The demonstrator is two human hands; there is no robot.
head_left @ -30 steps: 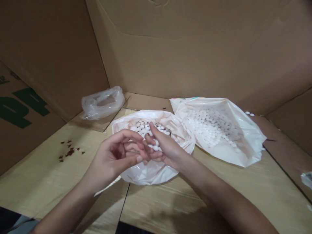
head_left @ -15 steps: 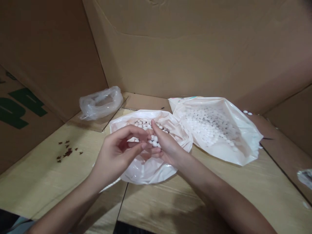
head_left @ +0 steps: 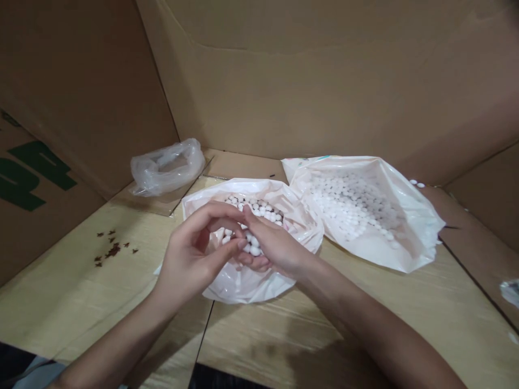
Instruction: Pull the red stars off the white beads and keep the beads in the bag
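My right hand (head_left: 279,246) is cupped over the near white plastic bag (head_left: 243,292) and holds several small white oval beads (head_left: 253,246) in its palm. From the left, my left hand (head_left: 192,248) reaches in with its thumb and fingers curled, their tips at the right palm. Whatever is between those fingertips is hidden or too small to name. More white beads (head_left: 265,208), with dark bits among them, lie in the bag just beyond the hands.
Another white bag (head_left: 417,237), holding many white beads, lies at the right. A clear plastic bag (head_left: 150,181) is at the back left, and small reddish-brown pieces (head_left: 113,249) are scattered at the left. Cardboard walls (head_left: 308,102) enclose the wooden tabletop (head_left: 133,275).
My left fingertips have shifted slightly within the cupped right hand. The right thumb has tipped left, toward the left index finger, and the white beads in the palm sit a little lower.
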